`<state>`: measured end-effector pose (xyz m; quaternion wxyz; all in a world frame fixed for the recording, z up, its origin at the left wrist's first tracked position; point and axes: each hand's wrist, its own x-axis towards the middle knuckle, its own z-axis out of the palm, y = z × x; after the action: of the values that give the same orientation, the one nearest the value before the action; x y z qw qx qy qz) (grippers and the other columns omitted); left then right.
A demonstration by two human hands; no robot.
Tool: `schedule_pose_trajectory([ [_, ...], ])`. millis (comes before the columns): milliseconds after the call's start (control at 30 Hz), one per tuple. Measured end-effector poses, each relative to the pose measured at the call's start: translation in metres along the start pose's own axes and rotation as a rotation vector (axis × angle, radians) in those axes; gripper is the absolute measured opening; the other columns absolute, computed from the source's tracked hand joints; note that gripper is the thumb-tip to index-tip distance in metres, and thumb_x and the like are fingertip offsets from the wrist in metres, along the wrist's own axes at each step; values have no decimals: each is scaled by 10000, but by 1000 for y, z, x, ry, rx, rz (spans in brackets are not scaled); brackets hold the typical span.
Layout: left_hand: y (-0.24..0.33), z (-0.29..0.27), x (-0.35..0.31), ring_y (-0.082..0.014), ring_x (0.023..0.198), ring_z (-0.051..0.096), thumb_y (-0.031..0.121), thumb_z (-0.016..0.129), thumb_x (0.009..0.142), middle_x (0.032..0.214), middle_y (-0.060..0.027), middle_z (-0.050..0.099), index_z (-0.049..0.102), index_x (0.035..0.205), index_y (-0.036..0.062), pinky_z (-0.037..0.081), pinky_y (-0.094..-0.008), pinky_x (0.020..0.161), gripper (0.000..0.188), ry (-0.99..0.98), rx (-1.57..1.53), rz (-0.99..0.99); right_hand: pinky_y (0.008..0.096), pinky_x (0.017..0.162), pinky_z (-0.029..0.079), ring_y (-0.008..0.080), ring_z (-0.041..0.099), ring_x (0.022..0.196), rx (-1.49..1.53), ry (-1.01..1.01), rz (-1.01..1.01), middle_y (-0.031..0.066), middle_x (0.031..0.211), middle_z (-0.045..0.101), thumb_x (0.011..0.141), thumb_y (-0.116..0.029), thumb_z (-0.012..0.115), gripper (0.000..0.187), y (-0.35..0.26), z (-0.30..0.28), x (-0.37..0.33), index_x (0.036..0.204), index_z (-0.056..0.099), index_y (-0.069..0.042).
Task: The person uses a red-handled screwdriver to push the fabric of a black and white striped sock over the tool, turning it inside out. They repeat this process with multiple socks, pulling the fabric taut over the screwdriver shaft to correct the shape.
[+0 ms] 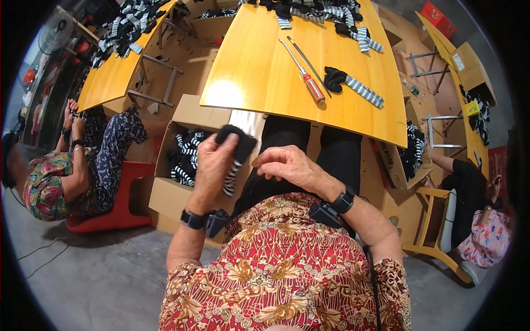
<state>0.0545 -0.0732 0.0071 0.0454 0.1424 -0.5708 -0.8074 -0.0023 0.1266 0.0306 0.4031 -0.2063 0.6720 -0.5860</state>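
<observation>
Over my lap, my left hand (212, 165) grips a black sock (238, 144) with a black-and-white striped part hanging below. The thumb lies across the black end. Just right of the sock, my right hand (287, 164) hovers with loosely bent fingers somewhat apart and nothing visible in them. It does not appear to touch the sock. On the yellow table (248, 83) ahead lies another sock (361, 91), black at one end and grey-and-white striped at the other. Beside it are a screwdriver (312, 86) with a red handle and a thin dark rod (306, 60).
A cardboard box (182, 207) of striped socks stands left of my legs, another box (395, 171) to the right. Socks (326, 11) pile at the table's far end. One person (66, 182) sits at a left table, another (486, 231) at the right.
</observation>
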Motion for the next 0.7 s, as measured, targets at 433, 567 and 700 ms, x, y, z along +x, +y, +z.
schedule_pose_trajectory([
  [433, -12, -124, 8, -225, 1022, 598, 145, 663, 881, 1170, -191, 609, 472, 1355, 22, 466, -336, 916, 526, 358, 579, 151, 357, 758, 511, 271, 634, 832, -965, 925, -299, 127, 895, 671, 837, -105, 572, 202, -2, -196, -19, 992, 671, -21],
  [567, -22, -101, 11, -154, 960, 611, 132, 633, 907, 1073, -104, 663, 604, 1193, -14, 482, -277, 851, 322, 165, 559, 160, 437, 815, 484, 350, 577, 898, -1344, 936, -198, 154, 955, 625, 806, -99, 573, 200, 17, -226, -18, 977, 649, -27],
  [700, -10, -59, 13, -135, 957, 618, 131, 620, 918, 1033, -86, 678, 619, 1160, -20, 486, -267, 859, 285, 12, 575, 122, 428, 802, 480, 333, 566, 882, -1431, 992, -182, 154, 948, 604, 793, -105, 585, 187, 29, -231, -24, 953, 635, -23],
])
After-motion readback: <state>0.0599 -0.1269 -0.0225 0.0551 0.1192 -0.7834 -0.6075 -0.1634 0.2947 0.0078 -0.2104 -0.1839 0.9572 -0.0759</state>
